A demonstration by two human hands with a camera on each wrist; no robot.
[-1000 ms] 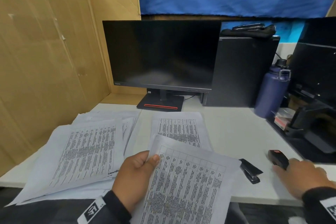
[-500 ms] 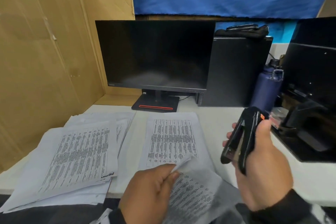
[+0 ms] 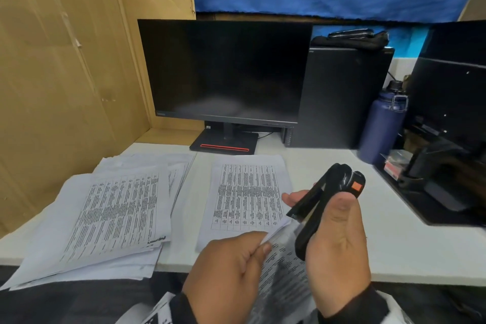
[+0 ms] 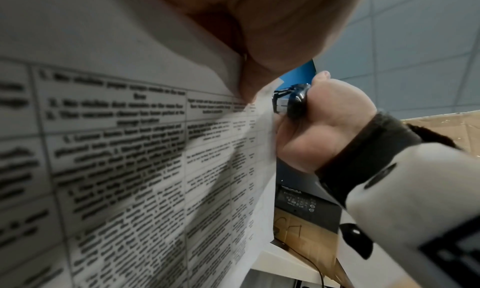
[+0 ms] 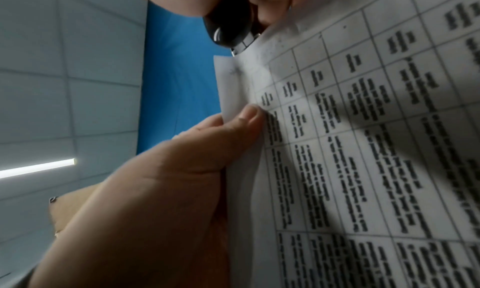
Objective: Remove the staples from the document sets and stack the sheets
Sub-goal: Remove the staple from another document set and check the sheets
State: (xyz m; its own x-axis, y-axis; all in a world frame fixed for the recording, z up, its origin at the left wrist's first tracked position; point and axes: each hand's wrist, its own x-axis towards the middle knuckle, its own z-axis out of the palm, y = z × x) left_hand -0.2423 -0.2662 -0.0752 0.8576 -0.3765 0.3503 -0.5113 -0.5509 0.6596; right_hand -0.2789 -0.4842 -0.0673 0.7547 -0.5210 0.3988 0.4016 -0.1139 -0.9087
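Head view: staple remover (image 3: 324,208) meets document set (image 3: 282,265) corner; desk edge (image 3: 410,277) beneath.

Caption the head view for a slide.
Left hand pinches a stapled document set while right hand brings the black staple remover to its corner.

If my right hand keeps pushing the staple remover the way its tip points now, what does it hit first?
Most likely the corner of the document set that the left hand pinches. The right hand aims the staple remover at it, tip almost touching; depth is unclear.
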